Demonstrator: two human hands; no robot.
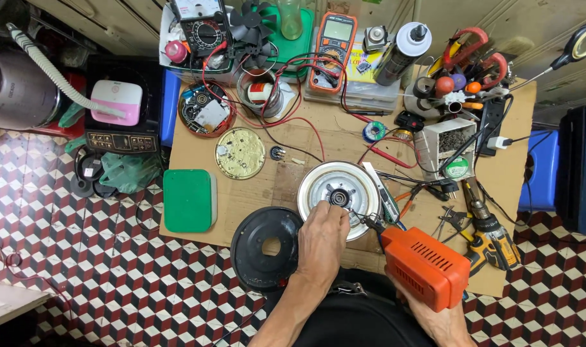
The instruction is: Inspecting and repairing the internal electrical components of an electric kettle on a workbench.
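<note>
My right hand (434, 315), mostly hidden, grips an orange soldering gun (424, 266); my left hand (322, 238) pinches something unseen on the round white metal plate (339, 193), on cardboard (344, 138) over chequered floor tiles (81, 257).

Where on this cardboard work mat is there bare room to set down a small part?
Bare cardboard lies between the gold round plate, the red test leads and the silver round heating plate. A smaller strip sits between the green lid and the black round cover. The right side, around the screw box and yellow drill, is crowded.
</note>
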